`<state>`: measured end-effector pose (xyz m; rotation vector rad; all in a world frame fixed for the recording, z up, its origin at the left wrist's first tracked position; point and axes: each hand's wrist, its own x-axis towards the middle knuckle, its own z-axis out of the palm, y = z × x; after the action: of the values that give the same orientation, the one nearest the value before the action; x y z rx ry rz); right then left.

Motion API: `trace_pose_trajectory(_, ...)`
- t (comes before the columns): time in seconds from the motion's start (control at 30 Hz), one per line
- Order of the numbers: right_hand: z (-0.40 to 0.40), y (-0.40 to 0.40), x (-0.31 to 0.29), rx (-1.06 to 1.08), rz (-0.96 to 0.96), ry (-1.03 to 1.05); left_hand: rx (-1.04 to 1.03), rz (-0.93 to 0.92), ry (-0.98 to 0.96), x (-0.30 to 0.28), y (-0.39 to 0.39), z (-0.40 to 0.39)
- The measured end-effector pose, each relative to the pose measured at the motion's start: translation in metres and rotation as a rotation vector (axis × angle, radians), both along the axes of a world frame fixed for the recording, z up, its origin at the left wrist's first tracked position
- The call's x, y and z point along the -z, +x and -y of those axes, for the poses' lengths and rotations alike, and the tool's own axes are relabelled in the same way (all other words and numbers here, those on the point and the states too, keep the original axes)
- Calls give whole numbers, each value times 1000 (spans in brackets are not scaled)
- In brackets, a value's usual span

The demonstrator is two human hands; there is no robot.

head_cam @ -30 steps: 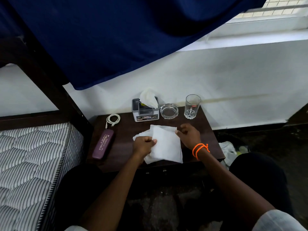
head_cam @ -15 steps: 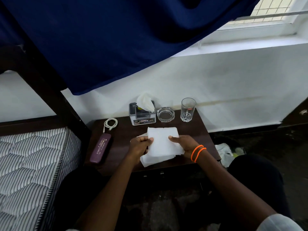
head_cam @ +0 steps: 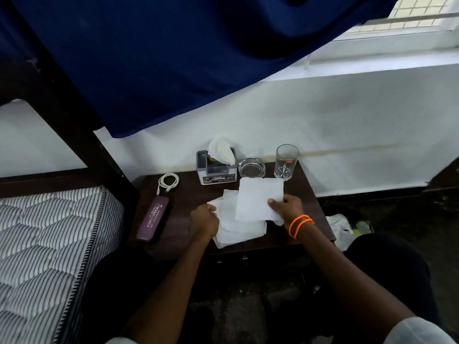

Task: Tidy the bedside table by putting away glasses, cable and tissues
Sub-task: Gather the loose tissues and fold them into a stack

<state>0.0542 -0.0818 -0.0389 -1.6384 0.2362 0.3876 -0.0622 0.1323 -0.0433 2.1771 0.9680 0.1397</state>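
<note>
The right hand (head_cam: 286, 207) has just lifted one folded tissue (head_cam: 259, 198) clear of the rest, thumb on top and fingers curled under its near right edge, so that it now hangs over the far right part of the loose tissue pile (head_cam: 236, 228) instead of lying flat on it. The left hand (head_cam: 203, 220) is curled onto the pile's left edge, gripping or pinning it down; its fingertips are hidden, so I cannot tell which. Half a second ago both hands were closed in on that same sheet near the middle of the bedside table (head_cam: 183, 194); a second ago they were pressing it flat against the wood. Since then the right hand has drawn out to the right and the sheet has come up with it. To my eye that means the folding is done for this sheet and it is ready to go back into the tissue holder (head_cam: 216, 171), which stands just beyond the hands with a tissue already sticking out of its top. The rest looks dealt with: the spectacle case (head_cam: 152, 219) lies shut to the left of the left hand, and the white cable (head_cam: 169, 181) sits coiled beyond it. The glass tumbler (head_cam: 285, 161) and ashtray (head_cam: 251, 168) stand beyond the right hand, where they were.
</note>
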Motion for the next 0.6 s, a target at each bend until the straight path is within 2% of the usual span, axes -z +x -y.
trace_pose_trajectory(0.2,-22,-5,9,-108,31,-82,1,34,-53,5,8,9)
trace_pose_trajectory(0.43,-36,-11,18,-193,170,-280,-10,61,-120,2,15,18)
trace_pose_trajectory(0.6,-36,-13,19,-206,201,-334,-91,50,-230,-3,15,21)
